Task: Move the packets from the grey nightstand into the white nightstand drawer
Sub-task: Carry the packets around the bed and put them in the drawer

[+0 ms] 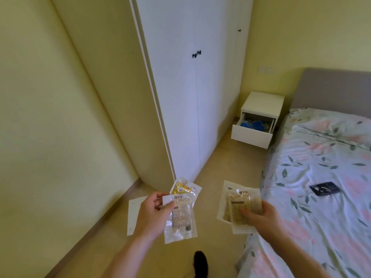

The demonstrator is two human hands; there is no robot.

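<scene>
My left hand [152,214] grips a small stack of pale food packets [181,219], with a yellow packet [180,188] fanned out behind them. A second stack of beige packets [236,205] is held in my right hand [259,216], thumb on top. Ahead by the far wall stands the white nightstand [263,103], its drawer [251,135] pulled open. Blue items [251,124] lie inside it. The grey nightstand is out of view.
A tall white wardrobe [190,87] fills the left side of the narrow floor passage. The bed [321,177] with a floral sheet lines the right, a dark card [324,189] lying on it. A white sheet [135,213] lies on the floor near my shoe [200,262].
</scene>
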